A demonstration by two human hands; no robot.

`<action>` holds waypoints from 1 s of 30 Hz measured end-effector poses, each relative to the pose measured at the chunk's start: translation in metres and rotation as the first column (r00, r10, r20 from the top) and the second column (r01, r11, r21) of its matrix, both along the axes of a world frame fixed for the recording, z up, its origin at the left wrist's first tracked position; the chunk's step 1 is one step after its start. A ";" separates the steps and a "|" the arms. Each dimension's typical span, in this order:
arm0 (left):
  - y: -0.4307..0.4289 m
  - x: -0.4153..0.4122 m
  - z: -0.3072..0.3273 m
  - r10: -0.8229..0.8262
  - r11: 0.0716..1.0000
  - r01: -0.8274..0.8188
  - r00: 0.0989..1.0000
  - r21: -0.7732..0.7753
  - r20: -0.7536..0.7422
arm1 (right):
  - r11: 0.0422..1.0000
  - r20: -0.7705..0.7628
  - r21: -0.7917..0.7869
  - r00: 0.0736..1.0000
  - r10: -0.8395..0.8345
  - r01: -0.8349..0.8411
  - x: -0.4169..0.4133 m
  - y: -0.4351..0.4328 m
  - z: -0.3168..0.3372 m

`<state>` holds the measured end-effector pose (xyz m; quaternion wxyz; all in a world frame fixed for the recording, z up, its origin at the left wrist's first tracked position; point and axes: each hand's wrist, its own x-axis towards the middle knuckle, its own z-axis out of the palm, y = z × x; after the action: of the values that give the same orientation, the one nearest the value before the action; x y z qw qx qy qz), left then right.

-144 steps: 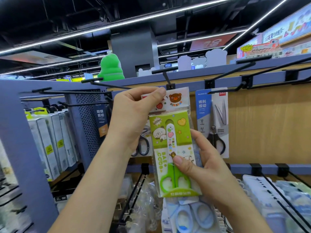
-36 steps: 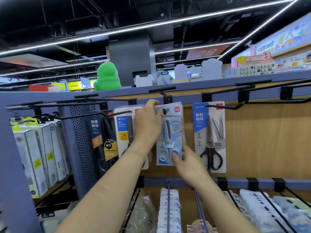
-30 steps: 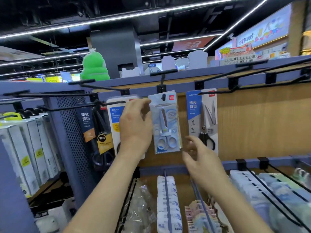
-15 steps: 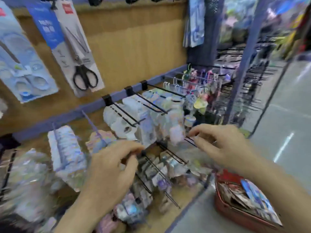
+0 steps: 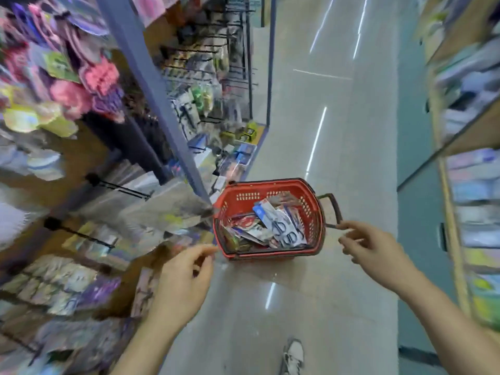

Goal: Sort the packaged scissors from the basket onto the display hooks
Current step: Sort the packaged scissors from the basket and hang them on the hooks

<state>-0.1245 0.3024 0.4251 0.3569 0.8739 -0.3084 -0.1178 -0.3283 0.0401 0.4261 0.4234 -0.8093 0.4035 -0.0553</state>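
As packs [image 5: 281, 227] lie loose in basket [image 5: 243, 197], judge them light, flat, stiff but slippery; pinch one by card edge. Left hand [image 5: 184, 277], right hand [image 5: 370, 247] both empty, fingers loosely curled.

The basket [image 5: 315, 212] was red perforated plastic, its packs [image 5: 281, 226] glossy card and film. The floor [image 5: 338, 131] was smooth, shiny. Hooks [image 5: 119, 186] looked matt black metal.
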 end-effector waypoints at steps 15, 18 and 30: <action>-0.211 0.084 -0.309 0.222 0.955 -0.054 0.785 0.292 -0.578 | 0.894 -0.220 0.296 0.935 -0.279 0.337 0.091 -0.148 -0.255; -0.237 0.099 -0.389 0.303 0.923 -0.059 0.720 0.380 -0.624 | 0.891 -0.314 0.321 0.924 -0.219 0.320 0.123 -0.167 -0.326; -0.292 0.112 -0.564 0.641 0.706 -0.621 0.355 0.341 -0.680 | 0.913 -0.462 0.350 0.887 -0.025 0.208 0.209 -0.207 -0.561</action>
<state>-0.0128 0.0101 -0.1390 0.4579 0.7923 0.2322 -0.3296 -0.1193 -0.1665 -0.1351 0.4675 -0.6730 0.5415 0.1878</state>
